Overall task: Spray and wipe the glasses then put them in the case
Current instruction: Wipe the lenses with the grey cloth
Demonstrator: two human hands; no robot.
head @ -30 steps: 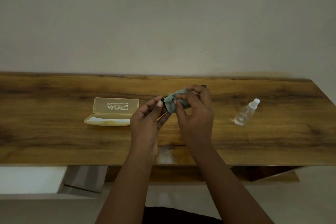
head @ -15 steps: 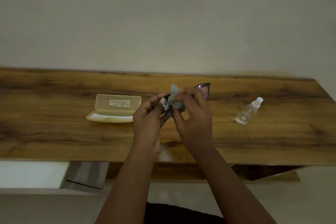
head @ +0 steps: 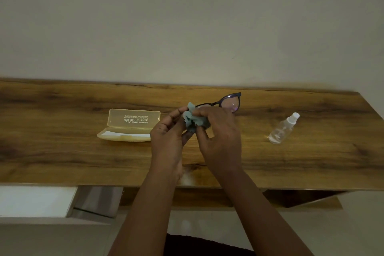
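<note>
Sitting left of centre in the frame, the pale yellow case (head: 128, 125) is lying open on the wooden table (head: 62, 156), its lid tipped back and its tray waiting with nothing visible in it. Just right of it, at the middle of the frame, the left hand (head: 169, 137) is curling its fingers round one end of the glasses (head: 229, 103) and steadying them above the table, while the right hand (head: 219, 133) is pinching a crumpled grey-green cloth (head: 194, 121) over the lens on that side; the other lens is sticking out bare toward the upper right, catching a glint of light. The wiping step looks to be in hand, with one lens being rubbed, and the next move is probably calling for the cloth to be slid onto the exposed lens before the arms are folded and the frame is carried leftward into the case. Farther right, the clear spray bottle (head: 282, 129) is lying tilted on the table, well apart from the hands. A plain pale wall (head: 187, 27) is filling the upper half of the frame, and a light floor is showing below the table's near edge
</note>
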